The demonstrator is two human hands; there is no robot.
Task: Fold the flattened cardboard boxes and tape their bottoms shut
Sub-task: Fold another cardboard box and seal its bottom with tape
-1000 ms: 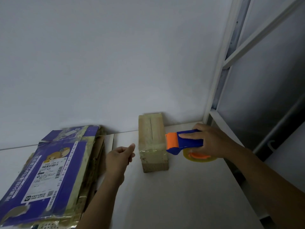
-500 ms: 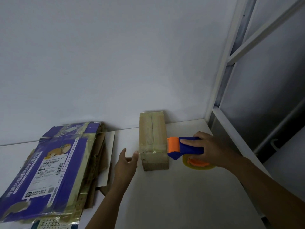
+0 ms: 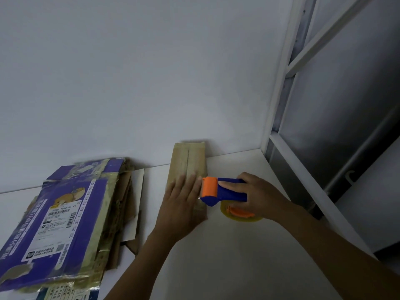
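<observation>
A small brown cardboard box stands on the white table against the wall, its taped seam facing up. My left hand lies flat on the near part of its top, fingers straight. My right hand grips a blue and orange tape dispenser with a yellowish tape roll beneath, its orange roller touching the box's right edge beside my left fingers. A stack of flattened boxes, the top one purple with a shipping label, lies to the left.
A white wall rises right behind the table. A white metal frame with grey panels borders the table's right side. Bare table surface stretches in front of the box toward me.
My left hand has moved from beside the box onto its top and flattened there. The tape dispenser has stayed at the box's right edge.
</observation>
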